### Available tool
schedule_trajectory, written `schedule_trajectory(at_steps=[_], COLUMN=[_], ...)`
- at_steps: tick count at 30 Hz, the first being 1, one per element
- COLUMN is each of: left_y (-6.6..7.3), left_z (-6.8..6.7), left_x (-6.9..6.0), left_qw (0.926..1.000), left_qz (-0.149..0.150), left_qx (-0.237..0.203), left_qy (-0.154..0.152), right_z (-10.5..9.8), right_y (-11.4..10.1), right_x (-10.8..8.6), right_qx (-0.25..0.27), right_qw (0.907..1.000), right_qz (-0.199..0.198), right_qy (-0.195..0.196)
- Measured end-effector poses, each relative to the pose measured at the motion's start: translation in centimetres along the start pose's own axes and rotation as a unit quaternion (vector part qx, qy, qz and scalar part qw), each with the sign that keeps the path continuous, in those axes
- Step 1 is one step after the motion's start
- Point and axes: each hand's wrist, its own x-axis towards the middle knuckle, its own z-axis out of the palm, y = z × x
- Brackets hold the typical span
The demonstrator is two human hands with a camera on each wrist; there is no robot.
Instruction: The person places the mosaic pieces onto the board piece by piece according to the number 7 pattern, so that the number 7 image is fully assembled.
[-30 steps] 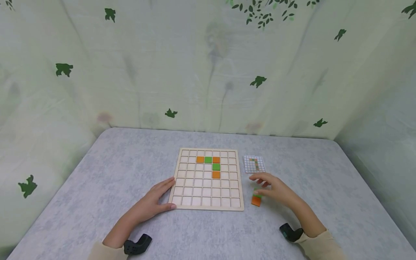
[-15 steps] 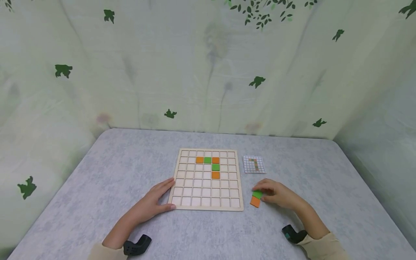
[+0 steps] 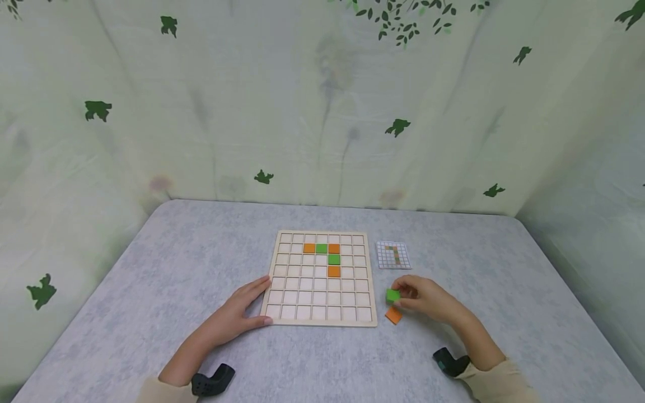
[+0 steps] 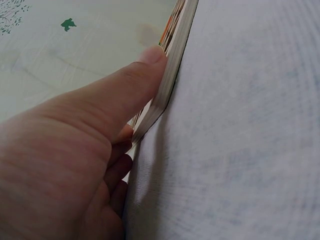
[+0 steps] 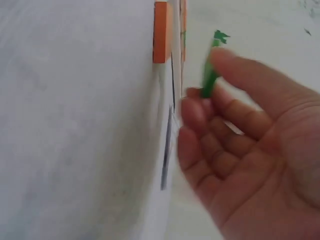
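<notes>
A wooden grid board (image 3: 319, 322) lies on the table, with several orange and green square tiles set in its cells. My left hand (image 3: 239, 309) rests against the board's left edge, fingers relaxed and thumb at the near left corner. In the left wrist view, the thumb (image 4: 135, 77) touches the board's rim (image 4: 172, 65). To the right of the board, my right hand (image 3: 428, 298) pinches a green square tile (image 3: 392, 295) between thumb and fingers. The right wrist view shows this green tile (image 5: 210, 75) off the table. An orange tile (image 3: 393, 315) lies just below it on the table.
A small pattern card (image 3: 394, 255) with a printed grid lies to the right of the board's far part. A leaf-printed curtain (image 3: 302, 112) hangs behind the grey table (image 3: 201, 240). Each wrist wears a black device (image 3: 213, 380).
My right hand has come down to the green tile beside the orange one, pinched it and lifted it slightly leftward. The orange tile has turned a little. My left hand has stayed put.
</notes>
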Motion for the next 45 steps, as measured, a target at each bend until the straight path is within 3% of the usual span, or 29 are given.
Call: schedule_trajectory(at_steps=[10, 17, 24, 29, 38, 45], left_y=[0.1, 0.0, 0.0, 0.0, 0.1, 0.1], left_z=[0.1, 0.1, 0.0, 0.0, 0.0, 0.0], left_x=[0.0, 0.1, 0.1, 0.1, -0.1, -0.1], left_qw=[1.0000, 1.0000, 1.0000, 1.0000, 1.0000, 1.0000], left_qz=[-0.002, -0.004, -0.003, -0.003, -0.010, -0.008], left_qx=[0.001, 0.005, 0.003, 0.000, -0.001, -0.004], left_qy=[0.003, 0.002, 0.002, 0.000, -0.001, -0.003], right_z=[1.4, 3.9, 6.2, 7.0, 7.4, 6.2], right_y=[-4.3, -5.2, -4.8, -4.6, -5.0, -6.0], right_x=[3.4, 6.2, 7.6, 7.7, 8.0, 7.3], right_qx=[0.006, 0.031, 0.019, 0.012, 0.001, 0.048], right_qw=[0.9958, 0.9902, 0.9944, 0.9949, 0.9964, 0.9948], right_qz=[-0.071, -0.103, -0.049, -0.050, -0.043, -0.013], right_qy=[0.058, 0.090, 0.091, 0.087, 0.073, 0.088])
